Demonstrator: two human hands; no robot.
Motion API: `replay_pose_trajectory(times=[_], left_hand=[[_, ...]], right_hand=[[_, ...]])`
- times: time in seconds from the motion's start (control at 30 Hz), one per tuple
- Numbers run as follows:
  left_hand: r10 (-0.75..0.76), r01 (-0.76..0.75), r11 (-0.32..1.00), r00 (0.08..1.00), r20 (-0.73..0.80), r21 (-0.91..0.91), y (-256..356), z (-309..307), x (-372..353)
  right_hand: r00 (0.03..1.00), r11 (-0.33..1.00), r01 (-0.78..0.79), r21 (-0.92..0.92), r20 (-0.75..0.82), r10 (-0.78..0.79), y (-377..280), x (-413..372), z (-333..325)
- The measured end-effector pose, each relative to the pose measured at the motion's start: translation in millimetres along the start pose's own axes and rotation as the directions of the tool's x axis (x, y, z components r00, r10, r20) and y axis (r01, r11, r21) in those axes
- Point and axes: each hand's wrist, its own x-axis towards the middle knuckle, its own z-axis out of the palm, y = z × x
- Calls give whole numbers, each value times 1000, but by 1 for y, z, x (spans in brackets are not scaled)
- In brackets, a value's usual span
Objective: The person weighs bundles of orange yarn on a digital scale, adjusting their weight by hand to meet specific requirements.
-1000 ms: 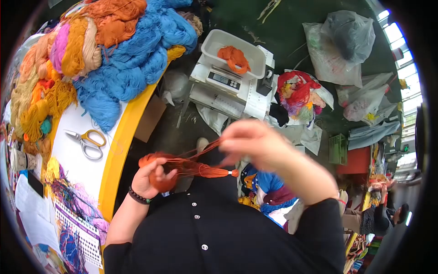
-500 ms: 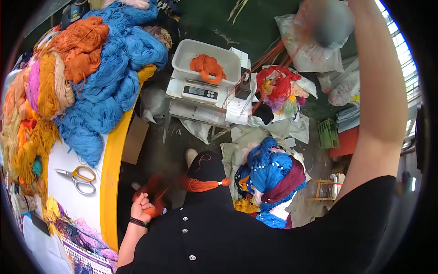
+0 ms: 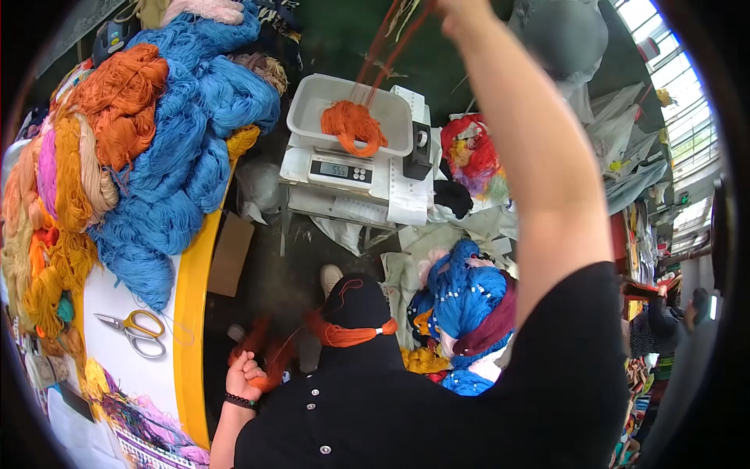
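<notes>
My left hand (image 3: 247, 377) is closed round orange-red yarn (image 3: 275, 364) low at the left, beside my lap. A tied orange skein (image 3: 348, 336) lies over my dark-clad leg. High at the top edge, my right hand (image 3: 461, 14) is partly cut off and blurred; thin red-orange strands hang from it to the orange yarn (image 3: 351, 127) in a white plastic tray (image 3: 301, 109). The tray rests on a digital scale (image 3: 341, 172) whose display seems to read 555.
Blue yarn (image 3: 176, 117) and orange yarn (image 3: 125, 94) heap on the left table beside scissors (image 3: 134, 332). Blue and maroon bundles (image 3: 461, 297) lie right of my leg. A stool-like grey round object (image 3: 566, 39) stands top right. Another person (image 3: 660, 324) is at far right.
My right arm has swung left, carrying the red-orange strands over the tray. My left hand stays low with its yarn. The view has shifted slightly, revealing more at far right.
</notes>
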Motion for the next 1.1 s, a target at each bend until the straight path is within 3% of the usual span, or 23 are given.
replay_pose_trajectory(times=[0.07, 0.1, 0.13, 0.2, 0.27, 0.33, 0.4, 0.5, 0.57, 0.6, 0.7, 0.8, 0.87, 0.9, 0.93, 1.0, 1.1], left_hand=[[-16, 16, 1000, 1000, -2, -12, 1, -1, -2], [-16, 17, 1000, 1000, 8, -15, 1, -2, -1], [-15, 15, 1000, 1000, 20, -23, 1, -1, 1], [-16, 17, 999, 1000, 11, -31, 1, 1, -1], [-14, 14, 1000, 1000, -14, -12, 1, 1, -4], [-43, 43, 999, 999, 4, 31, 3, -9, 2], [-63, 63, 998, 998, -13, 10, 3, -6, 3], [-60, 60, 997, 998, -1, 38, 3, -5, 4], [-66, 66, 997, 998, 4, 35, 3, -7, 4], [-72, 71, 997, 997, 11, 30, 3, -8, 5], [-42, 42, 999, 998, -54, -3, -1, 12, -6], [-89, 89, 995, 996, -13, 34, 3, -5, 4], [-85, 87, 995, 996, -30, 55, 1, -4, 3], [-85, 86, 994, 996, -33, 59, 1, -3, 3], [-87, 89, 994, 996, -31, 60, 1, -2, 3], [-81, 83, 995, 996, -34, 59, 1, -2, 1], [-60, 64, 996, 997, -56, 64, -1, 4, -2]], right_hand=[[987, 901, 138, -412, 135, -89, 112, -24, -19], [971, 867, 14, -498, 215, 108, 128, -47, -20], [890, 764, 335, -552, 452, -63, 172, -56, -33], [909, 486, 349, -801, 415, 33, 214, -110, -34], [818, 385, 546, -744, 573, -50, 208, -154, -33], [815, 249, 575, -780, 574, -81, 193, -188, -32], [833, 284, 552, -784, 535, -142, 195, -204, -38], [887, 587, 462, -665, 326, -328, 199, -209, -58], [989, 741, 149, -654, 88, -120, 202, -216, -84], [999, 719, 37, -694, 3, -48, 213, -219, -103], [991, 393, -129, -910, -102, 89, 239, -234, -158], [962, 198, -47, -979, 9, 273, 259, -257, -183], [970, 110, 139, -984, 158, 186, 270, -267, -185], [969, 161, 182, -970, 205, 139, 276, -270, -185], [969, 165, 180, -970, 204, 138, 281, -269, -186], [933, 86, 320, -943, 330, 145, 293, -267, -185], [949, 94, 299, -950, 307, 76, 311, -267, -186]])
